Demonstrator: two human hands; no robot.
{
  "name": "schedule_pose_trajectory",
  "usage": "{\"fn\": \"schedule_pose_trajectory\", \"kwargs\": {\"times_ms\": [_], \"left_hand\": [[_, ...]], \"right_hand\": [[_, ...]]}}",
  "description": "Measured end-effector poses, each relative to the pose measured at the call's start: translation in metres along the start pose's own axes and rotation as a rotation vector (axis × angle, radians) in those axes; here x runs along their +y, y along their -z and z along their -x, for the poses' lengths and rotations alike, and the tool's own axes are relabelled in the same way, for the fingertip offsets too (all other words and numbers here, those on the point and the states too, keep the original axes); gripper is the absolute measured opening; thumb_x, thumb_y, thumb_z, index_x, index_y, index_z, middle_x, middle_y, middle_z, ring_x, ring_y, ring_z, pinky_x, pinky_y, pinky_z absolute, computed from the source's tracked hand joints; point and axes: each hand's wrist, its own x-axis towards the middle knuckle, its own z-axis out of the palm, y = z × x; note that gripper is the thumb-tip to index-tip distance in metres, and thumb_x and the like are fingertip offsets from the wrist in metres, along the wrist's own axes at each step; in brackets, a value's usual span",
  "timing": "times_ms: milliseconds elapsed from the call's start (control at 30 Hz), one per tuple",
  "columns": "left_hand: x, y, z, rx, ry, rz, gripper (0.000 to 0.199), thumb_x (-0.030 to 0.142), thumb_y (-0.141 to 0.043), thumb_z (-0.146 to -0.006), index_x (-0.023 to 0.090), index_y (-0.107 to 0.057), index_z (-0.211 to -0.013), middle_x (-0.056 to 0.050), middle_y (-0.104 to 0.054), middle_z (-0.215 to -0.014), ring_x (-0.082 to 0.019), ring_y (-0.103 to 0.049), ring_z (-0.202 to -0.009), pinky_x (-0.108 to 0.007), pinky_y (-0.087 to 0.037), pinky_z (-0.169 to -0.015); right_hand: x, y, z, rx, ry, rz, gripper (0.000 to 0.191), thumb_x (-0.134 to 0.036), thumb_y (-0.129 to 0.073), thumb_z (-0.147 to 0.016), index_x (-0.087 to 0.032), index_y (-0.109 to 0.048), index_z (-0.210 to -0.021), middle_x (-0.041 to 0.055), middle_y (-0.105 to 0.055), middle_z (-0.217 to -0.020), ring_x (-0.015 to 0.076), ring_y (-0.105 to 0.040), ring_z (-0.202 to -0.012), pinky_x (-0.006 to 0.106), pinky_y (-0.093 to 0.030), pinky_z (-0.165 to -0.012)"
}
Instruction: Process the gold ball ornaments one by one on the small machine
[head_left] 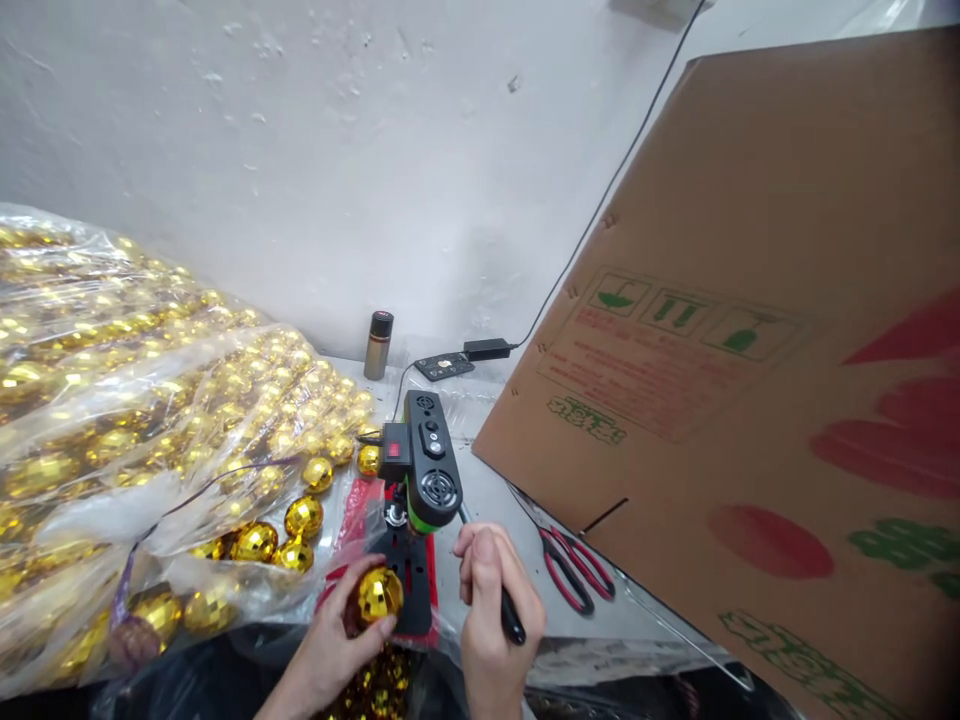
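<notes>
My left hand [337,640] holds a gold mirrored ball [380,595] between thumb and fingers, over the front of a small black bench machine [433,460]. The machine has a red switch on its side and stands on a slotted black base [411,600] with red beneath it. Closed around the black-ended lever [512,615] at the machine's right side is my right hand [495,610]. Several loose gold balls [304,517] lie left of the machine. More gold pieces [375,685] show below my left hand.
A big clear bag of gold balls [150,380] fills the left. Red-handled scissors [574,570] lie right of my right hand, before a large cardboard box [675,350]. A small bottle [379,345] and a black power adapter [487,349] stand near the wall.
</notes>
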Motion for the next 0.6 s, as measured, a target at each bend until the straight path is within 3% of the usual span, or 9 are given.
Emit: {"fn": "schedule_pose_trajectory", "kwargs": {"times_ms": [100, 200, 367, 600], "left_hand": [[-0.014, -0.004, -0.019, 0.177, -0.033, -0.030, 0.065, 0.066, -0.071, -0.084, 0.023, -0.061, -0.132, -0.014, -0.071, -0.139, -0.032, -0.070, -0.129, -0.043, -0.059, -0.109], [-0.017, -0.007, -0.035, 0.241, -0.076, -0.094, 0.060, 0.059, -0.071, -0.086, 0.023, -0.060, -0.133, -0.014, -0.070, -0.139, -0.032, -0.068, -0.131, -0.049, -0.055, -0.113], [-0.019, -0.014, -0.037, 0.250, -0.155, -0.319, 0.049, 0.050, -0.076, -0.081, 0.023, -0.070, -0.121, -0.014, -0.077, -0.127, -0.039, -0.068, -0.123, -0.063, -0.053, -0.109], [-0.011, -0.014, -0.039, 0.124, -0.197, -0.366, 0.050, 0.041, -0.078, -0.080, 0.022, -0.070, -0.126, -0.015, -0.079, -0.125, -0.039, -0.073, -0.118, -0.060, -0.057, -0.105]], "right_hand": [[-0.001, 0.000, 0.001, -0.012, 0.011, -0.003, 0.040, -0.021, -0.046, -0.111, -0.022, -0.051, -0.072, -0.0030, -0.052, -0.069, 0.0100, -0.050, -0.059, 0.023, -0.039, -0.053], [-0.001, 0.000, 0.002, -0.006, 0.023, -0.005, 0.040, -0.019, -0.046, -0.111, -0.022, -0.049, -0.071, -0.0035, -0.051, -0.069, 0.0096, -0.050, -0.060, 0.021, -0.040, -0.054], [0.002, 0.001, 0.006, -0.026, 0.012, 0.008, 0.037, -0.017, -0.044, -0.111, -0.023, -0.051, -0.075, -0.0036, -0.050, -0.070, 0.0098, -0.051, -0.061, 0.021, -0.042, -0.057], [0.004, 0.003, 0.008, -0.034, 0.023, 0.002, 0.035, -0.014, -0.044, -0.110, -0.023, -0.053, -0.077, -0.0038, -0.051, -0.072, 0.0099, -0.051, -0.063, 0.021, -0.043, -0.058]]}}
